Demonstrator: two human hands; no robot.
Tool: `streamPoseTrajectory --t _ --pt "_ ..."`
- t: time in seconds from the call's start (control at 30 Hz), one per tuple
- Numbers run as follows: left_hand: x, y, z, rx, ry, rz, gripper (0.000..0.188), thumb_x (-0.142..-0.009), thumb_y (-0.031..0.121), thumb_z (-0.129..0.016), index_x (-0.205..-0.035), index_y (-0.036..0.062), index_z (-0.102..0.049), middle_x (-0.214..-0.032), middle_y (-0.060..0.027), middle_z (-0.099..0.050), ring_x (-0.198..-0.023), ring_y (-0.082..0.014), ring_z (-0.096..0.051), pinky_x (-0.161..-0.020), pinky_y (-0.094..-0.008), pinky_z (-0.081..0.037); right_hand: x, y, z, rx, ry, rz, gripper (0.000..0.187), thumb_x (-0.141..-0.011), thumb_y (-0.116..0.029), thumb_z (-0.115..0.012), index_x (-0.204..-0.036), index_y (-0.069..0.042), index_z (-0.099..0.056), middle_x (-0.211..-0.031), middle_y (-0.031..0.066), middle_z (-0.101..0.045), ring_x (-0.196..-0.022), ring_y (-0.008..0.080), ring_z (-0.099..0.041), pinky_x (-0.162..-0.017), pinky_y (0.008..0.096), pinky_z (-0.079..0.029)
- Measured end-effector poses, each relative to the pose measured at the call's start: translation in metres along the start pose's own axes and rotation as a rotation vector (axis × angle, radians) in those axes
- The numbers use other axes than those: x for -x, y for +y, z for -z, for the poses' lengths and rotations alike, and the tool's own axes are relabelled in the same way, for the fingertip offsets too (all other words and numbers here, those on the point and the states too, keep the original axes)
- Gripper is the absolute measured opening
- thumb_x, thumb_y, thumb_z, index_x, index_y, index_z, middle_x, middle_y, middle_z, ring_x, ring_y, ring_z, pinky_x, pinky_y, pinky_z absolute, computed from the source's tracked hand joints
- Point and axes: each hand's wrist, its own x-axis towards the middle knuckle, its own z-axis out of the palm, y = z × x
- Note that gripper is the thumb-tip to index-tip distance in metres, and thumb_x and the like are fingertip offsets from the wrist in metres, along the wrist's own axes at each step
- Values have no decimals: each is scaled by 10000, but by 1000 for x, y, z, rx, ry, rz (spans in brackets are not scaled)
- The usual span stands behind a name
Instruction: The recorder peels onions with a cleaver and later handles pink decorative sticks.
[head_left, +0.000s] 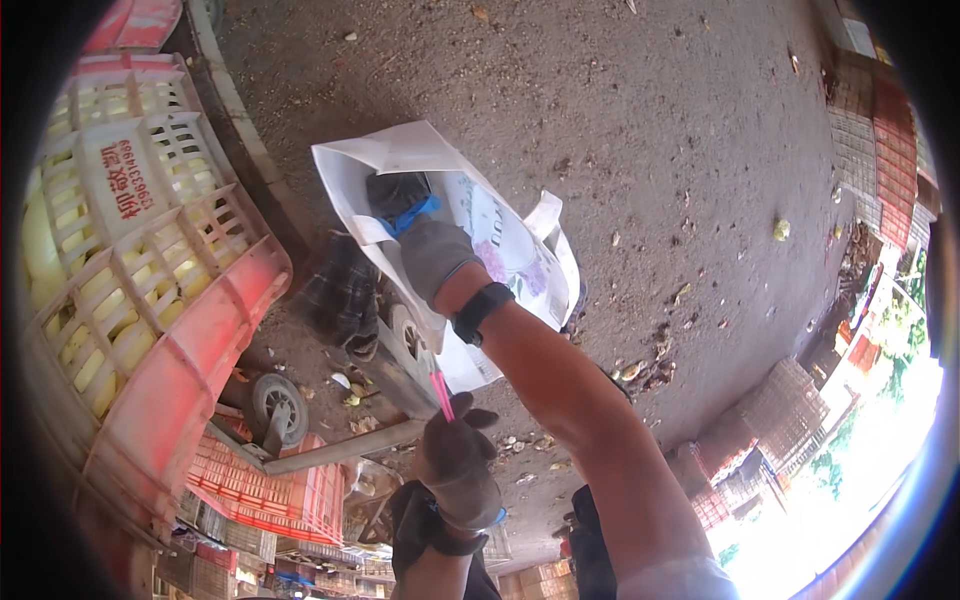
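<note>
We identify the ground (640,120) as a gritty brown-grey surface scattered with scraps. At 9 o'clock we find a slatted plastic crate (205,330), pale with a red rim, with smooth yellowish produce (42,245) behind its square openings. A spoked wheel (279,406) with a dark tyre sits at 8 o'clock, near a straight metal bar (345,446); a crumpled dark checked cloth (335,295) lies just beside the bag's left edge. Stacked crates (785,400) stand at 4 o'clock. The white bag (400,148) occupies the area around the centre, extending toward 11 o'clock; its sheet material is smooth, creased and stiffly folded at the rim, with lilac flowers on one panel and the mouth gaping toward 10 o'clock (we note a loop handle (545,215) on the opposite side). Within the mouth we see a black bundle (398,188) and a blue strip (415,214). The right hand (435,258), in a grey knit glove, reaches into the mouth beside the strip; its fingertips are obscured, so we cannot tell whether they pinch it. At 6 o'clock, the gloved left hand (458,455) pinches a slim pink strip (441,396), with two fingertips fanned toward 2 o'clock.
</note>
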Motion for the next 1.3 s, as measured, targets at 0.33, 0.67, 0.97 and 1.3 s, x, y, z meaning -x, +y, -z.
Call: streamPoseTrajectory --t 0.33,0.67,0.97,1.3 --pt "-31 -15 16 -708 -72 -243 395 -965 -4 -454 -1356 -8 -508 -1124 -88 -648 -846 -176 -665 -683 -244 -537 50 41 6 130 -328 135 142 -851 -105 -634 -922 -116 -756 -951 119 -741 -926 271 -721 -751 391 -563" --pt "-36 -1 28 -472 168 -388 245 -991 63 -480 -1222 7 -543 -1221 -118 -602 -871 -175 -656 -582 -189 -490 -10 19 -6 -656 57 -129 175 -855 -113 -642 -997 -118 -743 -949 124 -737 -919 275 -716 -766 397 -558" --pt "-40 3 39 110 237 -153 261 -1029 157 -474 -1234 6 -536 -1187 -120 -635 -872 -184 -672 -562 -197 -466 -52 15 -91 -153 281 144 127 -924 -231 -659 -975 -115 -655 -798 35 -664 -760 154 -642 -677 357 -511" --pt "-46 -1 55 176 99 -220 465 -1027 230 -521 -1433 30 -414 -1267 -104 -599 -1014 -204 -637 -734 -269 -524 -37 28 -59 -664 -5 -184 189 -952 -256 -618 -1021 -82 -646 -789 118 -690 -715 218 -687 -667 380 -537"
